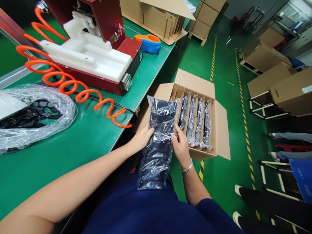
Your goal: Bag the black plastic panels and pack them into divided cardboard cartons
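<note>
A long black part in a clear plastic bag (159,143) is held up in front of my body, between both hands. My left hand (143,137) grips its left edge with the thumb lying on top. On the opposite edge, my right hand (180,143) pinches the plastic between thumb and fingers; a silvery bangle circles that wrist. Just beyond the bag stands an open cardboard box (214,130) with cardboard dividers. Several similar bagged black parts (199,122) stand upright in its slots. The held bag covers the box's left part.
On the green table (73,165) are a red machine with a white fixture (97,61), a coiled orange air hose (85,92), a plastic bag of small black parts (39,112) and a blue-orange pouch (151,45). Cartons (207,16) stand behind. Other people's legs (258,198) show at right.
</note>
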{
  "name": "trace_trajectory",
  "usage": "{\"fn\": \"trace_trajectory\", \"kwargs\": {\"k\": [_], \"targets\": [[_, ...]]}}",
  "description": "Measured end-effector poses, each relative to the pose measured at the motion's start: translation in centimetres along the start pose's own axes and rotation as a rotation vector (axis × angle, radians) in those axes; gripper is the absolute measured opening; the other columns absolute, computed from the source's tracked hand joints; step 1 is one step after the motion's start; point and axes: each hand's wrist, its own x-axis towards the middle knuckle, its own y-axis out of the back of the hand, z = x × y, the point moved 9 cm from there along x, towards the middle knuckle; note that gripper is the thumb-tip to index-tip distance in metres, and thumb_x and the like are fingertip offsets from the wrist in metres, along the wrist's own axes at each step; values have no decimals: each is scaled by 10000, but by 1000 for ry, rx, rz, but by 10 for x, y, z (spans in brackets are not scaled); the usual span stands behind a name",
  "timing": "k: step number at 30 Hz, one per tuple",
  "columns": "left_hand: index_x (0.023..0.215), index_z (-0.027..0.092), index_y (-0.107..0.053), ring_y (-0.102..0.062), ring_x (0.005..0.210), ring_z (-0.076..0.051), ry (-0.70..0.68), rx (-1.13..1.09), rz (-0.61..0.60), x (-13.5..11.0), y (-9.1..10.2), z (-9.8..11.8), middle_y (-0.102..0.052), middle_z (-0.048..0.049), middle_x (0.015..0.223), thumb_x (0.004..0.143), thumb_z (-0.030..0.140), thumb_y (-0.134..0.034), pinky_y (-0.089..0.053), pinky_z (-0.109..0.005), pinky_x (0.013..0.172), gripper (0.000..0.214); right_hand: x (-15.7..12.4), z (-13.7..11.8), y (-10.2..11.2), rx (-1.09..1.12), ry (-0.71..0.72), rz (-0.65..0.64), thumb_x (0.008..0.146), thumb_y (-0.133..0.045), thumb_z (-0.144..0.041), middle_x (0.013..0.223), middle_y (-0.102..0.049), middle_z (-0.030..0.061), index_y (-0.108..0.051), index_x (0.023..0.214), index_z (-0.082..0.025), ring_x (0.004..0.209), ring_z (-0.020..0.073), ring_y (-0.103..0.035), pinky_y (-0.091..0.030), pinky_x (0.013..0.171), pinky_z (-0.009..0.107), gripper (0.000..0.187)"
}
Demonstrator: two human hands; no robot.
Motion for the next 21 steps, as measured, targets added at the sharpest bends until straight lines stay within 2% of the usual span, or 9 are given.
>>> {"fn": "trace_trajectory", "kwargs": {"k": [2, 4, 6, 10, 12, 16, 18, 21], "targets": [[1321, 137, -586, -514, 1336, -305, 14, 12, -4, 1, 0, -4, -634, -99, 1361, 904, 363, -432, -351, -455, 1188, 498, 0, -14, 14, -123, 142, 158, 1007, -456, -399, 1292, -622, 130, -584, 1368, -214, 1217, 267, -582, -489, 1028, 458, 425], [1326, 144, -588, -525, 1325, -302, 18, 16, -5, 1, 0, -8, -636, -92, 1367, 907, 362, -434, -358, -461, 1187, 497, -4, -33, 14, -255, 282, 219, 992, -488, -358, 1371, -562, 115, -651, 1294, -261, 1359, 298, -469, -393, 1131, 533, 357], [1359, 154, -573, -525, 1330, -295, -1, 9, -2, 2, 0, -9, -615, -84, 1408, 909, 350, -433, -352, -461, 1194, 510, -6, -47, 0, -354, 347, 184, 967, -534, -340, 1433, -512, 88, -708, 1210, -294, 1441, 328, -363, -309, 1181, 576, 302], [1404, 152, -545, -500, 1365, -287, -53, -10, -12, 3, 1, -7, -566, -80, 1476, 914, 345, -430, -322, -448, 1216, 539, -2, -55, -28, -473, 301, 39, 933, -600, -360, 1544, -430, 46, -706, 1231, -330, 1514, 364, -211, -196, 1206, 635, 318], [1403, 146, -547, -498, 1365, -293, -47, -5, -15, 4, 1, -7, -571, -86, 1469, 912, 354, -435, -319, -452, 1216, 545, 1, -50, -29, -492, 259, 27, 947, -579, -352, 1564, -416, 55, -695, 1251, -312, 1521, 364, -196, -185, 1198, 658, 328], [1350, 134, -588, -511, 1339, -307, 12, 16, 23, 5, 6, -10, -621, -93, 1391, 896, 354, -446, -329, -471, 1202, 524, -4, -36, -11, -479, 216, 91, 977, -511, -311, 1553, -433, 87, -726, 1179, -246, 1521, 353, -216, -235, 1183, 649, 302], [1322, 131, -604, -518, 1324, -304, 19, -1, 38, 6, 7, -9, -632, -92, 1368, 891, 348, -444, -341, -469, 1192, 508, -13, -37, -14, -451, 276, 38, 959, -543, -322, 1540, -453, 75, -742, 1146, -258, 1522, 345, -220, -245, 1194, 613, 280], [1320, 140, -603, -517, 1320, -289, 3, -51, 61, 9, 9, -7, -626, -79, 1376, 878, 318, -445, -351, -447, 1183, 502, -30, -42, -30, -424, 386, -109, 932, -597, -350, 1518, -493, 47, -745, 1146, -302, 1517, 335, -238, -200, 1214, 600, 264]]}}
